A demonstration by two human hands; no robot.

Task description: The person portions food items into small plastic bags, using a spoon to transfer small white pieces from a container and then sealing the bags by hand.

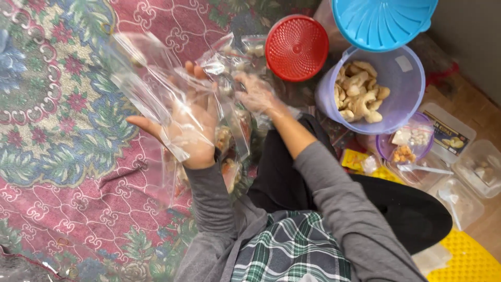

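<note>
Nearest, I see my left hand [190, 125] spread palm-up under one clear plastic bag [151, 83]. My right hand [255, 94], fingers loosely open, touches filled bags [229, 62]; their count is unclear. Beyond: one red lid [297, 47], one purple tub [404, 86] of snacks, one blue lid [381, 21].

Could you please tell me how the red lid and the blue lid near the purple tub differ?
The red lid is smaller and fully in view; the blue lid is larger and cut off by the frame's top edge. The red lid has a fine grid texture, while the blue lid has radiating ribs. The blue one overlaps the purple tub; the red one sits beside it. Both are round.
</note>
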